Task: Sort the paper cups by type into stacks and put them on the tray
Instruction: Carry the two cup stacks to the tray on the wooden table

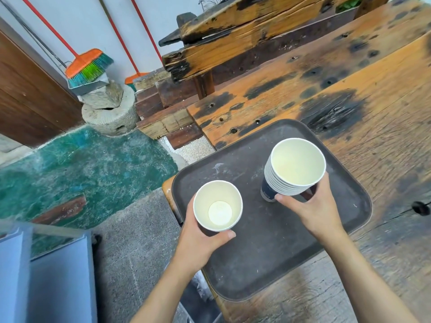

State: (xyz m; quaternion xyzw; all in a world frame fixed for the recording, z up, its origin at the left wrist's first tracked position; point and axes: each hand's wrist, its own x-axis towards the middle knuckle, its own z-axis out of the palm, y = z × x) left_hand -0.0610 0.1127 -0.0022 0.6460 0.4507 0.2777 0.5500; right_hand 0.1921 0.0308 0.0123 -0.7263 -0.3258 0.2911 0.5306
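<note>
A dark brown tray (268, 271) lies on the corner of a worn wooden table (349, 94). My right hand (310, 206) grips a tall stack of dark blue paper cups (296, 164) with white rims, standing on the tray's far middle and leaning slightly left. My left hand (198, 238) holds a single white paper cup (218, 206) upright over the tray's left edge; its inside is empty. The outside pattern of the single cup is hidden from this angle.
The table edge drops to a concrete and green floor (81, 169) on the left. A stone block (109, 113), a dustpan and orange brooms (86, 66) stand by the wall. Heavy wooden beams (233, 36) lie at the table's far side. A blue-grey box (46, 276) sits bottom left.
</note>
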